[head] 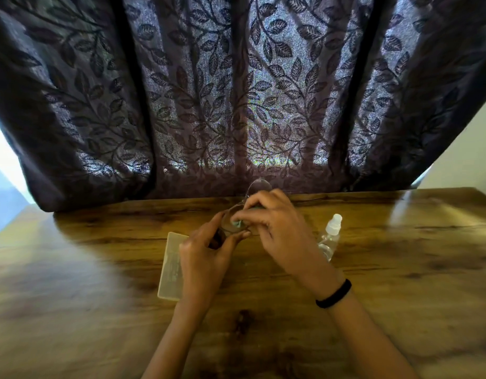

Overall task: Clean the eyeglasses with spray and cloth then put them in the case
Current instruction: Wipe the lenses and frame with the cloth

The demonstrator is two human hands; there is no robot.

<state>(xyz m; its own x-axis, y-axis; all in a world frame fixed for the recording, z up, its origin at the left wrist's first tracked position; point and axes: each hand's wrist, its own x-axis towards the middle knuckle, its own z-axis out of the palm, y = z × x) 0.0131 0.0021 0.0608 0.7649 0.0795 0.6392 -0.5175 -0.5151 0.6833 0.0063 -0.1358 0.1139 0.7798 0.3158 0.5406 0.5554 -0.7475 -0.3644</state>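
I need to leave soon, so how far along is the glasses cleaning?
Spraying can't be confirmed; the spray bottle stands capped on the table. In hand: the left hand holds the eyeglasses while the right hand rubs a lens with the cloth. Left: putting them in the case.

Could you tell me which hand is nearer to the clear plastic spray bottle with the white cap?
The right hand: the clear plastic spray bottle with the white cap lies just beyond its wrist. The left hand is farther left, over the pale rectangular case.
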